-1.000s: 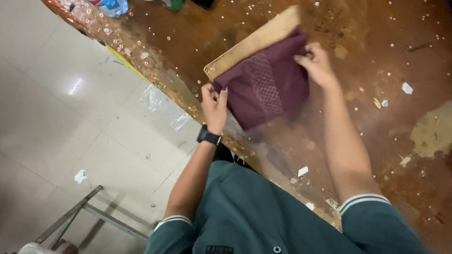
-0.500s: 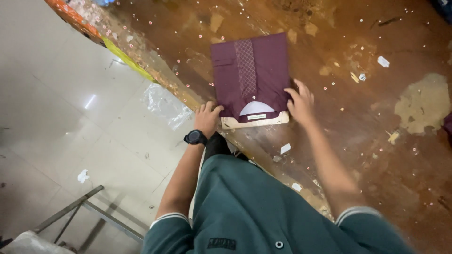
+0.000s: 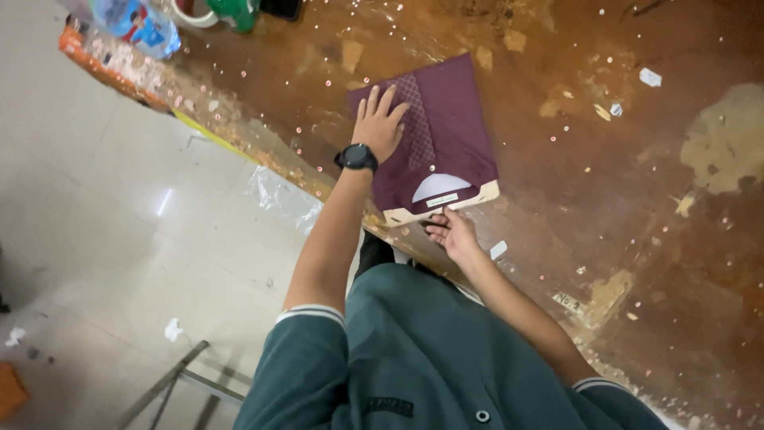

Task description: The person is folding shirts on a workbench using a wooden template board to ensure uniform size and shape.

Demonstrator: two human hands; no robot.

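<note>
Two hands steady the folded maroon shirt (image 3: 434,131): left hand (image 3: 380,123) flat, open; right hand (image 3: 450,231) pinching its cardboard edge, which could slip and unfold.

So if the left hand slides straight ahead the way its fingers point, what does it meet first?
The left hand lies flat on the folded maroon shirt, fingers pointing to its far edge. Past that edge it would probably meet only bare brown table with small scraps; the tan patch lies slightly to its left.
</note>
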